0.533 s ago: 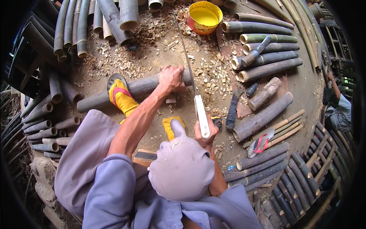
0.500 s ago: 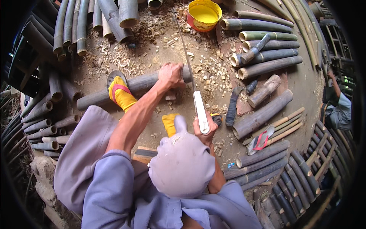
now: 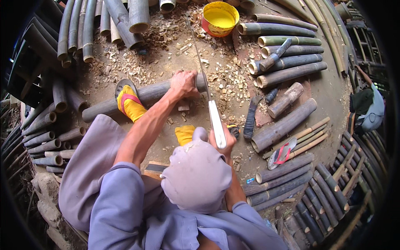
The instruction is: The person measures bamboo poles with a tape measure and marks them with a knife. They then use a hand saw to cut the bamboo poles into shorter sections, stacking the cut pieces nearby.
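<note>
My left hand is closed around a dark bamboo pole near its right end, pressing it to the ground. In my right hand, partly hidden behind the handle, is a handsaw with a white handle. Its long thin blade points away from me and crosses the pole just right of my left hand. My foot in a yellow sock and flip-flop rests on the pole further left. Whether the blade has cut into the bamboo cannot be made out.
A yellow bucket stands beyond the saw tip. Cut bamboo lengths lie at right, with a dark-wrapped tool and a loose flip-flop nearby. Wood chips cover the ground. Another person is at far right.
The whole view has shifted slightly. My grip on the pole and the saw's place against it look nearly the same. At far right, the other person has changed posture.
</note>
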The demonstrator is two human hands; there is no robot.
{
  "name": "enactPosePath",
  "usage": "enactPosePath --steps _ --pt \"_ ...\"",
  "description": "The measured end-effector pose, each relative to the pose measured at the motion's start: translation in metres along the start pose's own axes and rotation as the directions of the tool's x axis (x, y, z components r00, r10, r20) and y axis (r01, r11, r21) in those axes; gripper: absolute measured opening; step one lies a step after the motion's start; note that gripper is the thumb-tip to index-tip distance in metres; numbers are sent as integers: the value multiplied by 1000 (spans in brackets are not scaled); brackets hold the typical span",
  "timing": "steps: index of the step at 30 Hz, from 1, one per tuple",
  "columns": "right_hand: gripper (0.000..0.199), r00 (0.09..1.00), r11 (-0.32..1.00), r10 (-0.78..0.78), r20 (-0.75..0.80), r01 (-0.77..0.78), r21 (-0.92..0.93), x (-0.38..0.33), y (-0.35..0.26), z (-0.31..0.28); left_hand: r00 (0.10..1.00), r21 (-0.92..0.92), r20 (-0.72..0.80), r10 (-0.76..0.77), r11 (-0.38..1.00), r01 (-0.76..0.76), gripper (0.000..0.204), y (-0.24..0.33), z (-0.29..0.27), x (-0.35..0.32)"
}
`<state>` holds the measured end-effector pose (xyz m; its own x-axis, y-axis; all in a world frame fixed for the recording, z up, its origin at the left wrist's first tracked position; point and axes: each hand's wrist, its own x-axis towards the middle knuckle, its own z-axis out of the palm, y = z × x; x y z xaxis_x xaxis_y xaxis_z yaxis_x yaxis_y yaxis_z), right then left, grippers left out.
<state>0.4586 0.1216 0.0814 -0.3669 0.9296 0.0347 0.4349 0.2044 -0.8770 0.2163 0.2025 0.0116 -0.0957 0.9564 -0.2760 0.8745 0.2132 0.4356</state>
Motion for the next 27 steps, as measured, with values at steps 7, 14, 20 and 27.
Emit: enactPosePath --steps 7,14,20,27 --pt "43 989 946 -123 86 143 -291 -136 -10 -75 997 19 -37 -66 998 67 45 -9 20 4" --pt "31 1000 999 6 -25 -5 34 6 -3 5 999 28 -10 -40 999 41 47 -3 4 1" --pt "32 993 949 49 106 -13 -315 -172 -11 -98 994 10 -30 -103 995 103 45 -15 21 -2" --pt "31 998 995 50 -35 -46 89 12 11 17 998 11 -29 -60 998 60 42 7 6 5"
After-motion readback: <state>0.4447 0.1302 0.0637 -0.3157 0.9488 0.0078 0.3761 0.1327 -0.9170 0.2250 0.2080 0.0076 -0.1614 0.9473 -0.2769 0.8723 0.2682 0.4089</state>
